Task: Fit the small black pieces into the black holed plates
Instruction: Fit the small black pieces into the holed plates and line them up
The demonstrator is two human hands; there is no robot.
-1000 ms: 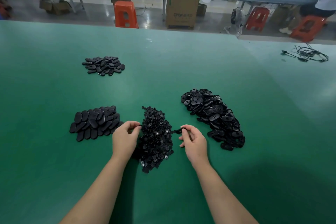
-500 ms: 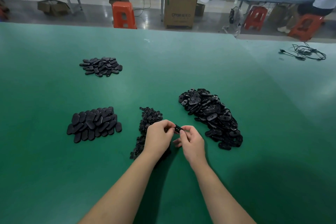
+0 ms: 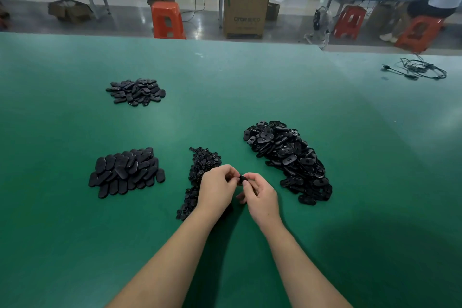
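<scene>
Left hand: fingers curled, pinching a black part from its left side.
Right hand: fingertips pinch the same part; which kind it is cannot be told.
Small pieces pile: on the green table, partly under the left hand.
Holed plates heap: just right of the hands.
Oval stacks: left; another pile further back.
Cardboard box: on the floor beyond the table, contents hidden.

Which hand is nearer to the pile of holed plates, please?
Right. The right hand sits just beside the pile of holed plates; the left hand lies farther, over the small pieces.
</scene>
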